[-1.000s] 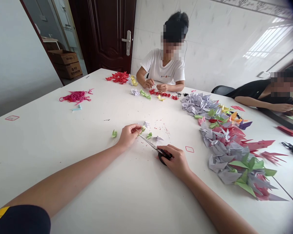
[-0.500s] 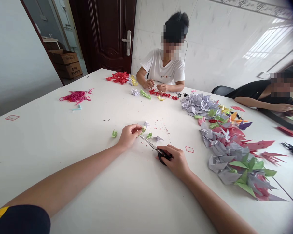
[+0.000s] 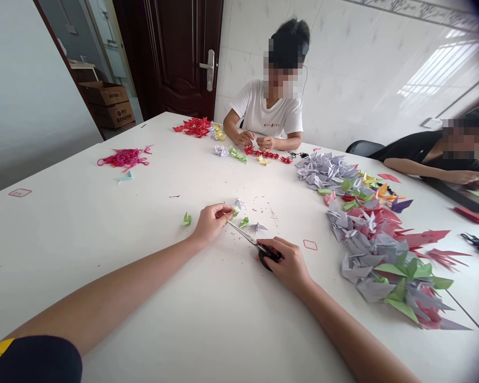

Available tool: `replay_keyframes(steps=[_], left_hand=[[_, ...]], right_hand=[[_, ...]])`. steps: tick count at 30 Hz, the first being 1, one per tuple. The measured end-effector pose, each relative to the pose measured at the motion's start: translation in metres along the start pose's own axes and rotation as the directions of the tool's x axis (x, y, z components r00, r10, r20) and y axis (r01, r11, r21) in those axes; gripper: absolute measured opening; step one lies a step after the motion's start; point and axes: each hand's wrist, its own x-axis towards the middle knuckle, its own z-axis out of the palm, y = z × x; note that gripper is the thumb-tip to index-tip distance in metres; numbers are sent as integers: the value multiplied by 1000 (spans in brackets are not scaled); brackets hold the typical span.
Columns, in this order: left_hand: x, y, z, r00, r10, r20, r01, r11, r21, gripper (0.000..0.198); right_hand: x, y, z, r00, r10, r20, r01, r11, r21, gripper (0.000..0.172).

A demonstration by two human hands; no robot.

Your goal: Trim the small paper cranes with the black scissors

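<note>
Between the thumb and fingers of my left hand is a small green paper crane, partly covered by the fingertips. My right hand grips the black handles of a pair of scissors. Their blades point up and left, and the tips reach the crane at my left fingertips. Close by on the table lie a loose green crane, a grey crane and a pale crane. Another green crane rests left of my left hand.
A long heap of grey, pink and green cranes covers the right side of the white table. Pink cord lies at left. Across the table a person handles red cranes; another person sits at right. Paper scraps dot the middle.
</note>
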Motion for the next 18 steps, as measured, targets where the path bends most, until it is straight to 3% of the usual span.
replay_keyframes(steps=[18], left_hand=[[-1,1,3,999,-5,34,5,1000,0,24]], right_hand=[[-1,-1,0,1000,-22,1,22,1000,-6,25]])
